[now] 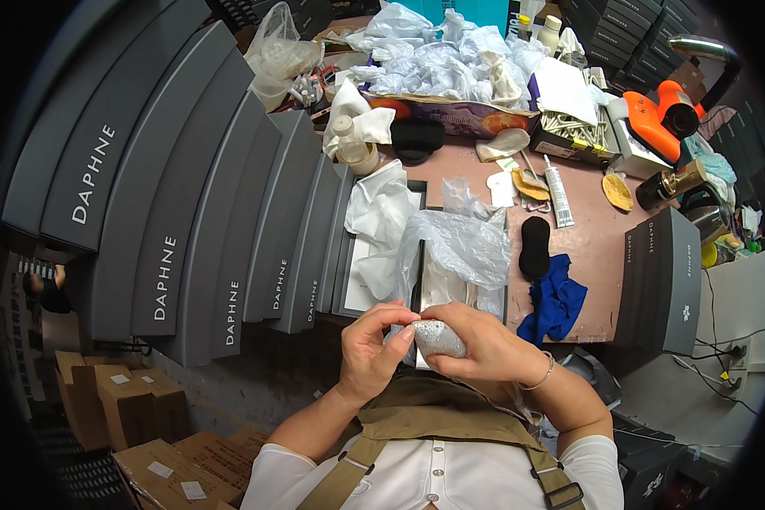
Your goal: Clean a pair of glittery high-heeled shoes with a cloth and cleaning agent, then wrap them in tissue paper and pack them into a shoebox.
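Close to my chest, both hands hold a small silvery glittery shoe (438, 337). My left hand (374, 348) pinches its left end with thumb and fingers. My right hand (484, 344), a thin bracelet on its wrist, wraps around the shoe's right side from above. Just beyond my hands an open grey shoe box (348, 272) lies on the brown table, with white tissue paper (382, 212) and a clear plastic bag (463, 246) spilling out of it.
Tall stacks of grey shoe boxes (187, 187) fan out on the left; another grey box (663, 268) stands at right. A blue cloth (557, 302), black pad (534, 246), glue tube (558, 195), bottle (353, 144) and orange tool (659, 119) clutter the table. Cardboard cartons (136, 408) sit on the floor.
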Motion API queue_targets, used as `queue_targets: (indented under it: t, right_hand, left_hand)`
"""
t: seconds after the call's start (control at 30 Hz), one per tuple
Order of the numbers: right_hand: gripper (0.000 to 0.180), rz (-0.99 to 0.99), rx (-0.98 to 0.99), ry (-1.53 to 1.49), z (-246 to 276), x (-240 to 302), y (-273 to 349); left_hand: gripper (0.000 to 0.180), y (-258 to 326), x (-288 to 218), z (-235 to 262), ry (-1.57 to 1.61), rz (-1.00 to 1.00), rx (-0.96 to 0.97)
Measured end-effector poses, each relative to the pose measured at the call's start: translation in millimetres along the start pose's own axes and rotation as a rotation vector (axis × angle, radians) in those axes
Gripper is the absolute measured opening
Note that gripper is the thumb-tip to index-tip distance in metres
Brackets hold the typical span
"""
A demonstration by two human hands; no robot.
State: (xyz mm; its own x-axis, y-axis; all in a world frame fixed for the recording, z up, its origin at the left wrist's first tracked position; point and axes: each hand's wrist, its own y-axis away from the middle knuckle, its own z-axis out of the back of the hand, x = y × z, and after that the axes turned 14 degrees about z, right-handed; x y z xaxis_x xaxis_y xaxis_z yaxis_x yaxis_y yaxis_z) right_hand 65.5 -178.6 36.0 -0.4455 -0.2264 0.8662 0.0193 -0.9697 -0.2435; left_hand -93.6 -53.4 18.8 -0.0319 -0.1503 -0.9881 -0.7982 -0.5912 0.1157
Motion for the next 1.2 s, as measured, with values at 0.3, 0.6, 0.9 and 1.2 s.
queue_targets:
  t: [0.3,0.6,0.9,1.2]
  right_hand:
    - [0.052,0.002,-0.006,-0.007,-0.2,-0.6,-0.2]
    - [0.052,0.03,-0.135,-0.098,5.1,-2.8,-1.2]
    - [0.05,0.019,-0.522,-0.212,6.7,15.3,-15.3]
    - [0.064,0.087,-0.578,-0.196,-8.4,-1.6,-15.9]
  left_hand:
    - [0.017,-1.2,1.3,1.7,0.019,-0.008,0.019]
    - [0.043,4.5,1.1,-9.2,0.131,-0.002,0.07]
    - [0.08,10.0,5.8,-27.4,0.232,0.212,0.25]
    - [0.059,-19.8,9.4,-0.3,0.113,0.287,0.204]
